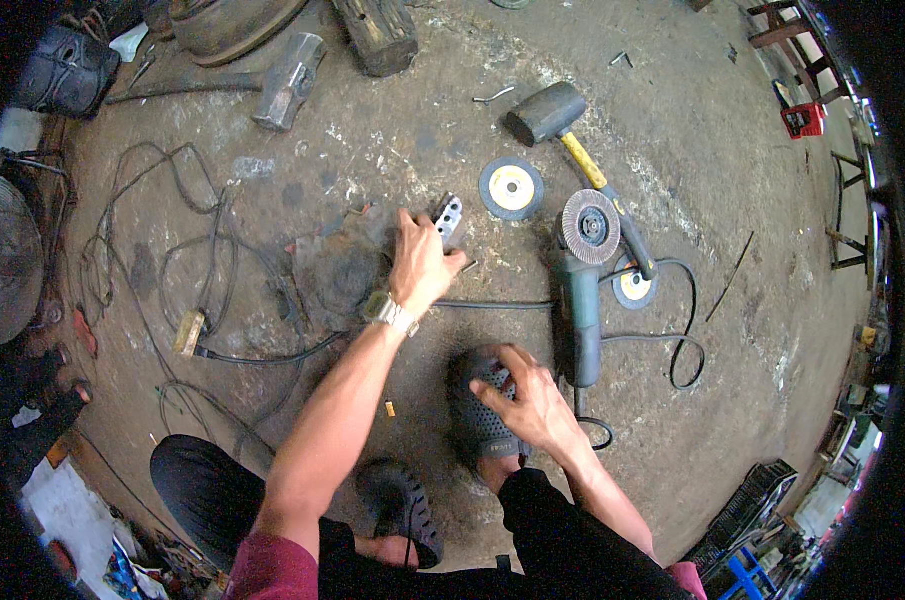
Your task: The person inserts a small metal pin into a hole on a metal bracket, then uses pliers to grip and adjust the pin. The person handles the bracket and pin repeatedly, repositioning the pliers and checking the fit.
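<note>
A scuffed workshop floor [732, 400], stained and flecked with white, spreads beneath a seated worker in this view from the head camera, with tools and cables strewn about. At the middle, the left hand [424, 262], a metal-banded watch [392, 314] on its wrist, bends its fingers down beside a small, holed metal piece [450, 216], which lies at the fingers' far right side; whether it is gripped cannot be told. The right hand [534, 405], nearer and to the right, is loosely open, thumb and fingers parted, over a dark perforated shoe [472, 425]. Just right of it, an angle grinder [578, 325] lies with its flap disc [591, 226] at the far end. Beyond the grinder to the left sits a grinding disc [512, 206]; a mallet [546, 112] with a black head and partly yellow handle stretches past on the right, toward a second disc [632, 292]. A sledgehammer [290, 85] lies at far left near a wooden block [375, 35]. Nearer on the left, looped cables [219, 208] surround a yellowish connector [188, 331].
</note>
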`<state>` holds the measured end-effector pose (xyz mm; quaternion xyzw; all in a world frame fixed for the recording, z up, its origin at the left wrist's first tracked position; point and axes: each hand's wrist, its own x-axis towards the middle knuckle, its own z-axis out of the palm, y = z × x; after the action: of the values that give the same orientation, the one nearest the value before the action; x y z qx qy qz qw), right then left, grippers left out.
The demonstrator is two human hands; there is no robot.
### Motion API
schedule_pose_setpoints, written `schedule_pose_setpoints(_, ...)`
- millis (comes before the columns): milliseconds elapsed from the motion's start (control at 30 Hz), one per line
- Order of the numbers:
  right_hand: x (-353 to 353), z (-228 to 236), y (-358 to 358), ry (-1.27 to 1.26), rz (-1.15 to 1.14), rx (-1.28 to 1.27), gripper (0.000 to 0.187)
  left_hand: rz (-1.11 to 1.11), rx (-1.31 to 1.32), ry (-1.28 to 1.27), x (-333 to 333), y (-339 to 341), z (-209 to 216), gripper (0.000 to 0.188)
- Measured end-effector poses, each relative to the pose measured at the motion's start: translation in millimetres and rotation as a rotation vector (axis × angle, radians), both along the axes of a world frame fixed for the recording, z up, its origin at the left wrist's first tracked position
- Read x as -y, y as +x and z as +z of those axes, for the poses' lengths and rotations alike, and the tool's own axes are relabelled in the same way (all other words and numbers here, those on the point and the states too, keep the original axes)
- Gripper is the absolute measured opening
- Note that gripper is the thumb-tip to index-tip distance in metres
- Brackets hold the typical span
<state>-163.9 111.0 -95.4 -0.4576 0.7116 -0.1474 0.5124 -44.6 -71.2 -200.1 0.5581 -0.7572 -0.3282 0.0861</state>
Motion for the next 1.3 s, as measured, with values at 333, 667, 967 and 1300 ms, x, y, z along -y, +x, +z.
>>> schedule_pose_setpoints(333, -40.8, 7.8, -5.5, 0.076, -0.014, 0.078, 0.058, -0.205, 0.130, -0.158, 24.9, 2.6, -14.7, 0.060)
schedule_pose_setpoints(667, -28.2, 0.9, 1.1, -0.085, 0.113, 0.001, 0.046, -0.085, -0.034, -0.163, 19.3, 20.0, -23.8, 0.062)
schedule_pose_setpoints(967, -28.7, -36.3, 10.7, -0.192, 0.221, -0.028, 0.044, -0.171, -0.035, -0.287, 16.9, 30.1, -28.5, 0.050)
schedule_pose_setpoints(1300, -14.7, -110.4, 44.6, -0.131, 0.673, -0.381, 0.043, -0.169, -0.069, -0.145, 16.6, 38.7, -22.3, 0.050)
